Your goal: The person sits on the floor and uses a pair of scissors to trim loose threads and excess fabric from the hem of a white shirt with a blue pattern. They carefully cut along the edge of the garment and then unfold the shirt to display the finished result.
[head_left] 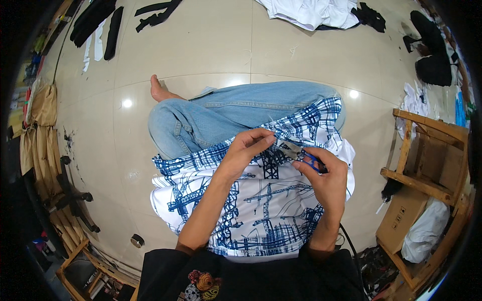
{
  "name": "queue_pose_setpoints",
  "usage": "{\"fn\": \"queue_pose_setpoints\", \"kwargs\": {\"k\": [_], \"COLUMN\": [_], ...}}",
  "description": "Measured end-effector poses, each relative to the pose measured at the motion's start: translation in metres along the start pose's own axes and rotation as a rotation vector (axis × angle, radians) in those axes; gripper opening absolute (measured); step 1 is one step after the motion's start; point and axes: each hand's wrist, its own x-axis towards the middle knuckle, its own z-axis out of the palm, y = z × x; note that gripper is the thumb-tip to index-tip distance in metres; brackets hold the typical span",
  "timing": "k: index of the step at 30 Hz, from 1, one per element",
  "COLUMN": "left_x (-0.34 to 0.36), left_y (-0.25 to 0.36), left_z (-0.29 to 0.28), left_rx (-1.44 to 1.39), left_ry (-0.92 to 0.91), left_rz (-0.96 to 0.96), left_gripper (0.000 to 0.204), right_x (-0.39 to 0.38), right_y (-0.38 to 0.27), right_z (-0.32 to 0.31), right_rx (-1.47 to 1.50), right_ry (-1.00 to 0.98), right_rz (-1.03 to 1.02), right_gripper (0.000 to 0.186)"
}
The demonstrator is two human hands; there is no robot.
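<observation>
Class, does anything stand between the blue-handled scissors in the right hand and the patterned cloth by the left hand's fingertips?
Nothing visible does: the scissors in the right hand point across the patterned cloth toward the left hand. Whether they touch the cloth is unclear.

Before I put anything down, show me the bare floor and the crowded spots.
Bare floor lies ahead, between the jeans and the white cloth, save a few threads. More lies right, between jeans and wooden frame. Crowded: the printed fabric, with left hand, right hand and scissors over it. Far right is packed too, a box by the frame.
</observation>
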Motion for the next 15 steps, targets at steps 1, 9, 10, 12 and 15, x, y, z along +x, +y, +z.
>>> {"fn": "queue_pose_setpoints", "kwargs": {"k": [1,9,10,12,15], "left_x": [0.0002,0.0004,-0.0001,0.0005,0.0001], "left_y": [0.0001,-0.0066,-0.0063,-0.0061,-0.0056], "left_z": [-0.0003,-0.005,-0.0059,-0.0052,-0.0052], "left_rx": [-0.004,0.02,0.026,0.029,0.003], "left_ry": [-0.007,-0.006,-0.012,-0.032,-0.04], "left_rz": [0.0,0.063,0.057,0.045,0.039], "left_gripper": [0.015,0.02,0.02,0.02,0.021], "right_x": [0.0004,0.0025,0.0027,0.0037,0.0052], "right_y": [0.0,0.0007,0.0013,-0.0001,0.0006], "right_z": [-0.0013,-0.0012,-0.0013,-0.0015,-0.0013], "right_rx": [-0.01,0.005,0.001,0.008,0.031], "right_ry": [-0.001,0.011,0.008,-0.003,-0.017], "right_rz": [0.007,-0.035,-0.046,-0.05,-0.067], "right_gripper": [0.034,0.034,0.034,0.036,0.036]}}
